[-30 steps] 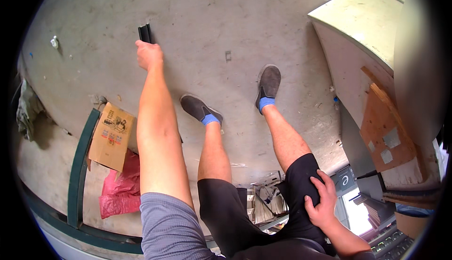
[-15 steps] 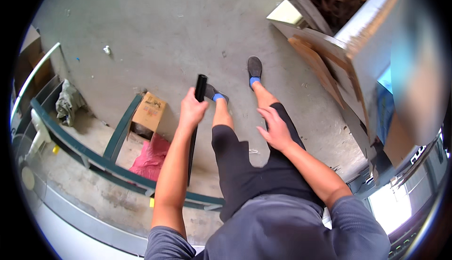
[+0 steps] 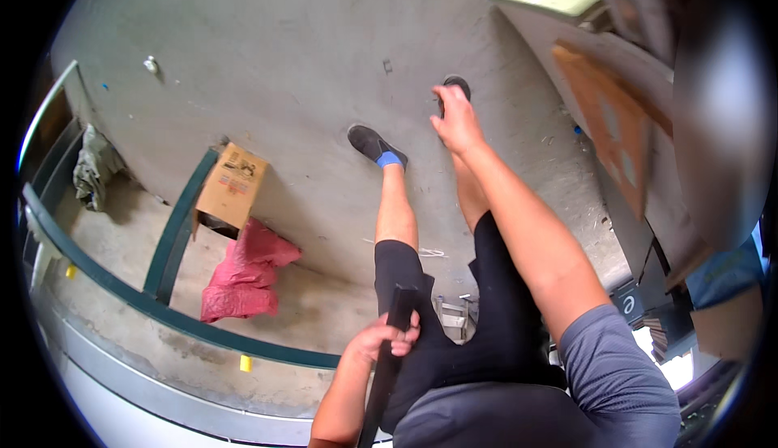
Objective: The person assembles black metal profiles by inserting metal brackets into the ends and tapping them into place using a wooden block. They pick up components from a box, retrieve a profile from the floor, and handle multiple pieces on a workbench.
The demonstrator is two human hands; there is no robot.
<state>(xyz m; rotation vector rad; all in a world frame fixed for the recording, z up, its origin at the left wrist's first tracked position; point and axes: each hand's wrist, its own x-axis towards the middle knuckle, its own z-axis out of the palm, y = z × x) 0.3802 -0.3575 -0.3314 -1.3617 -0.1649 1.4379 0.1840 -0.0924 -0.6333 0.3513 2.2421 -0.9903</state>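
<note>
My left hand (image 3: 376, 339) is low in front of my body, its fingers wrapped round a long, straight black bar (image 3: 382, 391). The bar's upper end rises above the fist near my left thigh, while its lower part runs down beside my hip to the lower edge. I cannot make out whether it is hollow. Stretched far forward, my right hand (image 3: 460, 124) is held above my right shoe (image 3: 457, 85), which it partly covers. Its fingers are a little bent and apart, with nothing visible in them.
At left, a dark green metal frame (image 3: 174, 318) curves past a cardboard box (image 3: 231, 184) and a crumpled pink sack (image 3: 247, 274). A grey cloth (image 3: 96, 164) hangs farther left. On the right stand large panels and a brown board (image 3: 604, 115).
My left hand has drawn back toward my body with the black bar. My right hand has reached forward from my thigh. My feet and the view have shifted, bringing the right-hand panels closer.
</note>
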